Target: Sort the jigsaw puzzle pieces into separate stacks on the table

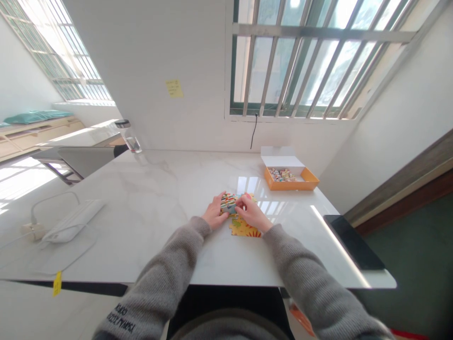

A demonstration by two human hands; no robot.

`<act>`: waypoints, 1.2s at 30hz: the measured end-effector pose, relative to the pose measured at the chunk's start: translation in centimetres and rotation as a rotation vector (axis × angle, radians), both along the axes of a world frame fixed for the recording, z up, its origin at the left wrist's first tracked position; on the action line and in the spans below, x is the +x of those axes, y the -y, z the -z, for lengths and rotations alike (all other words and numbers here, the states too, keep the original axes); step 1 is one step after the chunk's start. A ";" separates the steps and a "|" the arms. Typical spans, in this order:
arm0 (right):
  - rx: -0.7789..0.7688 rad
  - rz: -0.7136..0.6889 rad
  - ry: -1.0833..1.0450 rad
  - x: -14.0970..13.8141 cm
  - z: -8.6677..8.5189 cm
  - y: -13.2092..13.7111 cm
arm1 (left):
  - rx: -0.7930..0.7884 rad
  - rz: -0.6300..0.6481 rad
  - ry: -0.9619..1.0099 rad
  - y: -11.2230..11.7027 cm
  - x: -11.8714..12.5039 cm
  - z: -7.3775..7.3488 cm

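A stack of puzzle pieces (228, 201) stands between my hands, its coloured edges in a row. My left hand (214, 214) is closed round the left side of it. Fingers of my right hand (253, 214) pinch at a light blue puzzle piece (231, 208) on the stack's near right side. Under and beside my right hand lies a yellow patch of puzzle (243, 228) with red and green shapes, flat on the table. My right hand and forearm cover part of it.
At the back right of the white table (170, 189) stands an open orange box (292, 185) with more pieces inside. A black tablet-like slab (354, 242) lies at the right edge. A bottle (129, 137) stands back left; a white power strip (72, 222) with cables lies left.
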State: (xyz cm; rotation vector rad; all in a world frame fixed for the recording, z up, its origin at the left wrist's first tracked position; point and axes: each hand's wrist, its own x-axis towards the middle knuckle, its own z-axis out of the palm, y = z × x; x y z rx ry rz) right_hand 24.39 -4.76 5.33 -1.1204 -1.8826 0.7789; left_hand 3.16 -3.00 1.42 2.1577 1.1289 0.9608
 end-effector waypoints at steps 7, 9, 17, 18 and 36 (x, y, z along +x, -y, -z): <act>0.235 0.268 0.277 4.7 1.7 -3.5 | -0.025 -0.021 0.079 -0.5 0.2 0.7; 0.221 0.263 0.396 5.5 2.2 -4.4 | -0.025 -0.024 0.079 -0.5 0.2 0.9; 0.126 0.247 0.437 5.9 2.1 -4.6 | -0.042 -0.014 0.104 -0.5 0.2 0.9; 0.125 0.240 0.398 5.9 1.9 -4.4 | -0.040 -0.009 0.113 -0.5 0.2 0.9; 0.290 -0.157 0.092 -1.2 -1.3 1.4 | -0.040 -0.035 -0.031 -0.6 0.1 0.8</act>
